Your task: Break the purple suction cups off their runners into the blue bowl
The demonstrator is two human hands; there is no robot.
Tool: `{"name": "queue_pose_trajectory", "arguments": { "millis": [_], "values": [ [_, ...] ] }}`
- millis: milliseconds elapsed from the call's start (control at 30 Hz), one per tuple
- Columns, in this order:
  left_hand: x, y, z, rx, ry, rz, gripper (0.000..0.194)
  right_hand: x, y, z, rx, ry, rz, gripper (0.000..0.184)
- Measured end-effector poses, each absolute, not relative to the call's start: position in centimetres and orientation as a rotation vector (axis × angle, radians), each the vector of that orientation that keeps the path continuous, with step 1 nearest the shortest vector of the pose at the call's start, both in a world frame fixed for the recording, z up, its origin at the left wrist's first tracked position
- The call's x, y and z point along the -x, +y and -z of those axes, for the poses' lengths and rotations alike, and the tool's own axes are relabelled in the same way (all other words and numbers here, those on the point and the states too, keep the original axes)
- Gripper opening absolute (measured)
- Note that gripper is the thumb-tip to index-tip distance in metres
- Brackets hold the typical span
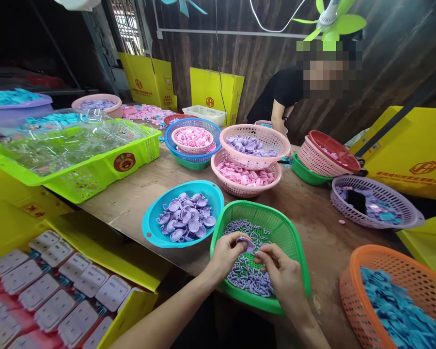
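My left hand [225, 253] pinches a small purple cup-shaped piece [246, 244] over the green basket [276, 215]. My right hand [281, 271] is closed right beside it, fingertips pinching a small purple handle piece [258, 252] against the cup. The green basket holds a heap of small purple handle pieces [245, 278]. To its left a blue bowl [156, 220] is full of purple cups [186, 220].
Pink, blue and red baskets [256, 138] of pink and purple parts stand behind. An orange basket [352, 286] of blue pieces is at the right, a lavender basket [403, 208] beyond. A green crate [94, 174] of clear blisters and a yellow box [131, 271] of packed cards lie left. Another person [287, 97] works across the table.
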State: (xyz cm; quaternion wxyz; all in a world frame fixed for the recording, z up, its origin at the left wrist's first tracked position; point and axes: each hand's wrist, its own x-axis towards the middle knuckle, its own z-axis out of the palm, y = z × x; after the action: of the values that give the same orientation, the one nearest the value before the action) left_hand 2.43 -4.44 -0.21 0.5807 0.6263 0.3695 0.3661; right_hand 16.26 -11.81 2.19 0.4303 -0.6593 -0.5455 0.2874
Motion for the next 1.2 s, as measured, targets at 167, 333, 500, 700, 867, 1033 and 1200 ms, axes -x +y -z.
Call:
{"name": "queue_pose_trajectory", "arguments": {
  "millis": [167,333,500,700,867,1033,1200],
  "values": [
    [-2.3,-5.7,-0.7,-1.657,0.987,-0.777,0.027,-15.5,-11.7,-2.5,1.636,-1.317,-0.6,0.018],
    [-2.4,-6.3,-1.6,-1.905,1.104,-0.792,0.025,-14.3,-11.3,-2.5,1.615,-1.335,-0.558,0.017],
    [-2.3,-6.3,-1.7,-1.985,1.15,-0.734,0.026,-13.9,-11.0,-2.8,1.636,-1.383,-0.459,0.016],
    [-2.4,-6.3,-1.1,-2.136,1.24,-0.674,0.026,-13.8,-10.9,-2.5,1.629,-1.482,-0.248,0.016],
    [-2.7,-6.6,-0.4,-2.239,1.294,-0.641,0.025,-12.8,-11.1,-2.0,1.666,-1.517,-0.119,0.02],
    [-2.5,-6.4,-0.2,-2.274,1.281,-0.594,0.026,-13.0,-10.5,-2.4,1.661,-1.487,-0.36,0.022],
    [2.0,-1.2,-2.3,-2.256,1.562,-0.485,0.027,-17.8,-8.5,-1.5,1.67,-1.57,-0.769,0.024]
  ]
}}
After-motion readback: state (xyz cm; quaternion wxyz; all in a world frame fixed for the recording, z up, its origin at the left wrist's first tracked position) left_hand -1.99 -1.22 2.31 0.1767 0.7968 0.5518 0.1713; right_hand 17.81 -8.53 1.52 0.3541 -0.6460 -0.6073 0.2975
